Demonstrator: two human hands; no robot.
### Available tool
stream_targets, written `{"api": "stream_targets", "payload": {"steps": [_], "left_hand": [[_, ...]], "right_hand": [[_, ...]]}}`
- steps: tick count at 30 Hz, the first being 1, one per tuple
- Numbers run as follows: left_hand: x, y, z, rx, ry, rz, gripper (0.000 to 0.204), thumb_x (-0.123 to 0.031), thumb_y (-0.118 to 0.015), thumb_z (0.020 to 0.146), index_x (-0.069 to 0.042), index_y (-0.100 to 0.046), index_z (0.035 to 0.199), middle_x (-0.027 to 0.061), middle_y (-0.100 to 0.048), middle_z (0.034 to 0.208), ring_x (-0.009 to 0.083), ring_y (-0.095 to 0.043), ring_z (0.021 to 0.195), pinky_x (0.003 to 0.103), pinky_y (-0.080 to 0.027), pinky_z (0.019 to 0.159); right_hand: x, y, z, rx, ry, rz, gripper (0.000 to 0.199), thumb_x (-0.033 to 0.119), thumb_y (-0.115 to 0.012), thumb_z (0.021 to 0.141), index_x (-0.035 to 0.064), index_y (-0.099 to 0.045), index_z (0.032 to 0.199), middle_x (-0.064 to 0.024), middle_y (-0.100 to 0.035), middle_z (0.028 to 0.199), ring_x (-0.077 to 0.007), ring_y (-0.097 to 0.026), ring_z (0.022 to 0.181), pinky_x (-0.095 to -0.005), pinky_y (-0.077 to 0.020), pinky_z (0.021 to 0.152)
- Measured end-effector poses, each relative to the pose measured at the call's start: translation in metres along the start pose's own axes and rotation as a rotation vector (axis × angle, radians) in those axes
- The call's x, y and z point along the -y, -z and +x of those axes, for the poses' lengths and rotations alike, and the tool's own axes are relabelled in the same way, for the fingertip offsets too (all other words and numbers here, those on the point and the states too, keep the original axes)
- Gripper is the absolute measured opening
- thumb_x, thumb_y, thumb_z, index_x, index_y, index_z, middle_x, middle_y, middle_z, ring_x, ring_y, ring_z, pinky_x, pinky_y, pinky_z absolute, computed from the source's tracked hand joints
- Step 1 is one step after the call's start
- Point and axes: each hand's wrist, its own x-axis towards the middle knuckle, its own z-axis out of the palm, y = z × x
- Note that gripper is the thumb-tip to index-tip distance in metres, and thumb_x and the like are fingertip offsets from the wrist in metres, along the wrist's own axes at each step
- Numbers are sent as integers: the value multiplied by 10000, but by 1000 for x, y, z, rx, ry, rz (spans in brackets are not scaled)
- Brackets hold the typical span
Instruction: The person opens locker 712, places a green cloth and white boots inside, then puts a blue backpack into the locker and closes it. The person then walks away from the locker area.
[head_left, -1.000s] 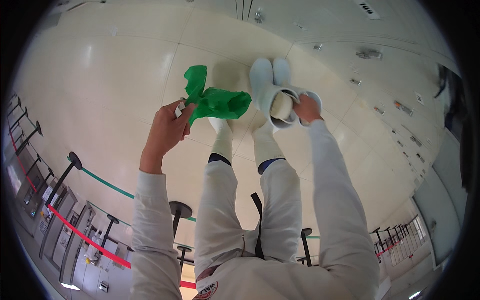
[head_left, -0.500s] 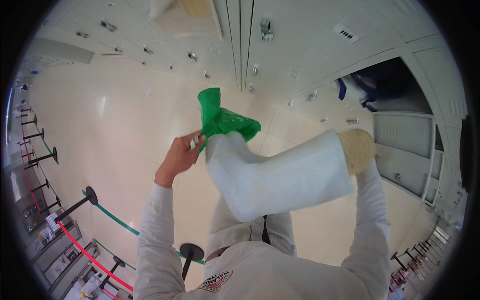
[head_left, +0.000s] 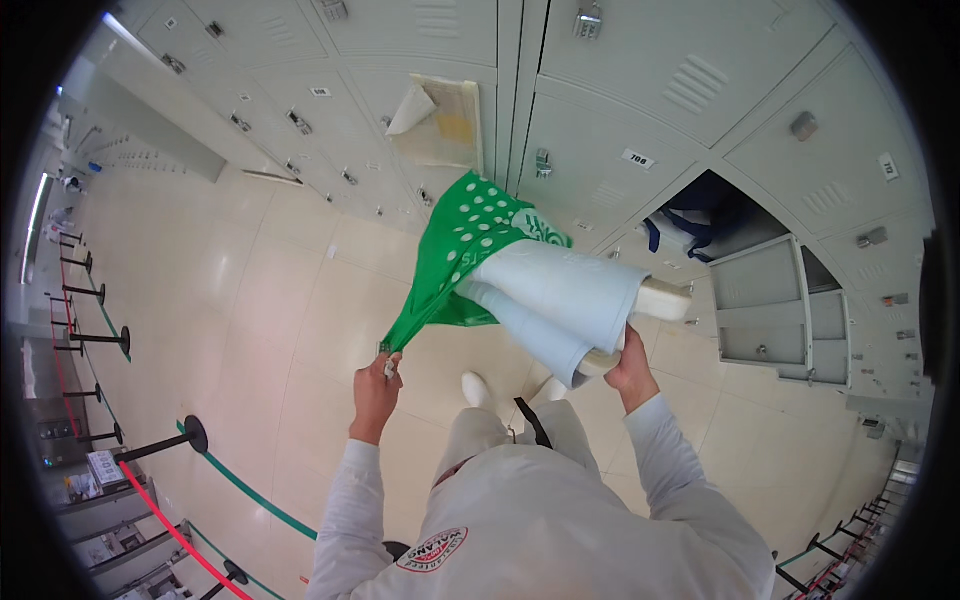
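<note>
A pair of pale blue boots (head_left: 560, 285) tilts across the middle, with cream-coloured pieces (head_left: 664, 299) sticking out of the shaft openings. My right hand (head_left: 630, 372) grips the boots at these top ends; some of its fingers are hidden behind them. The foot ends are inside a green plastic bag (head_left: 465, 235) with pale dots, so the toes cannot be seen. At the bag's lower left corner, my left hand (head_left: 378, 392) is closed on its edge and pulls it taut. Something small and white shows between those left fingers.
Grey lockers (head_left: 610, 140) with padlocks line the far side, one with a paper sheet (head_left: 440, 120) attached. An open locker door (head_left: 760, 310) hangs at the right below a dark compartment holding blue straps. Barrier posts (head_left: 197, 434) with red and green belts stand at the left.
The green bag has been spread wider and now covers the boots' foot ends. The boots have turned, showing both shafts, and my right hand has come inward from the right.
</note>
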Motion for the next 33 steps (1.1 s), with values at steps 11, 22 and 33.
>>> {"api": "stream_targets", "payload": {"steps": [11,22,33], "left_hand": [[-127,-33,-39,249,-839,-107,139,-49,-688,796,-69,-551,801,123,-610,630,300,-634,554,396,-496,490],[-204,-15,-39,482,-1416,-80,225,-231,-683,853,-76,-648,1012,100,-611,582,255,-623,516,364,-500,495],[-337,-105,63,797,-277,-714,304,-324,-531,1011,-51,-647,1079,-66,-406,605,52,-344,487,229,-250,419]], "right_hand": [[-91,64,-30,38,729,-904,437,235,-528,988,43,-467,1376,-129,-530,1366,-259,-515,1246,-366,-419,1046],[-72,101,-108,-333,1033,-961,425,167,-662,899,12,-564,1283,-135,-599,1289,-283,-594,1152,-410,-468,985],[25,143,-250,-415,1076,-986,301,141,-619,815,-10,-679,1068,-188,-664,1163,-342,-621,1106,-411,-478,941]]}}
